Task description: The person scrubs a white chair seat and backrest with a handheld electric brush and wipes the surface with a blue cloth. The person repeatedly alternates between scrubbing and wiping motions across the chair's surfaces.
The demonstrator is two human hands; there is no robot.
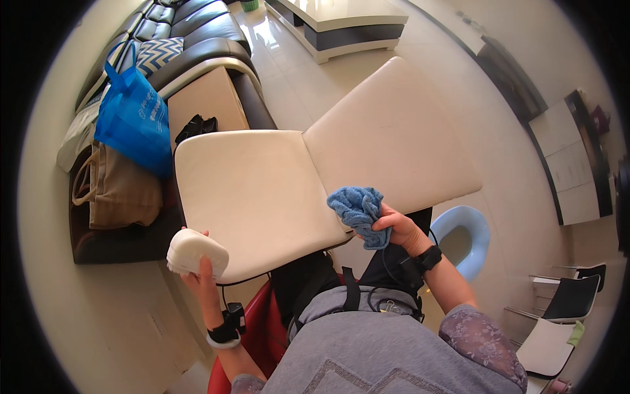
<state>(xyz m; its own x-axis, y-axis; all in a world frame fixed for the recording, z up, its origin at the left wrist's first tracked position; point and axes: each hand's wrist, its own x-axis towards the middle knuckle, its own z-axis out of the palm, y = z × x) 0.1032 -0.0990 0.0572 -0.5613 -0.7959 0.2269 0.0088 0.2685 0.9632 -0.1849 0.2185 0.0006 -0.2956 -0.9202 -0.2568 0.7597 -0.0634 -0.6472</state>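
Note:
In my left hand (203,273) is a white scrubbing brush (198,250), its bristles showing along the lower left side. It is held up at the near left corner of a cream padded chair seat (246,192). My right hand (402,229) grips a crumpled blue terry cloth (358,209) over the seam beside a second cream padded panel (393,143). I cannot tell whether that panel is the chair's backrest or a separate piece. Behind my right forearm, a light blue plastic basin (480,231) with liquid in it stands on the floor.
At left, a blue tote bag (133,118) and a brown bag (125,189) rest on a dark sofa section. Beside them lies a cardboard box (206,98) with a black object (197,129). A coffee table (349,34) stands ahead; chairs (573,298) stand at right.

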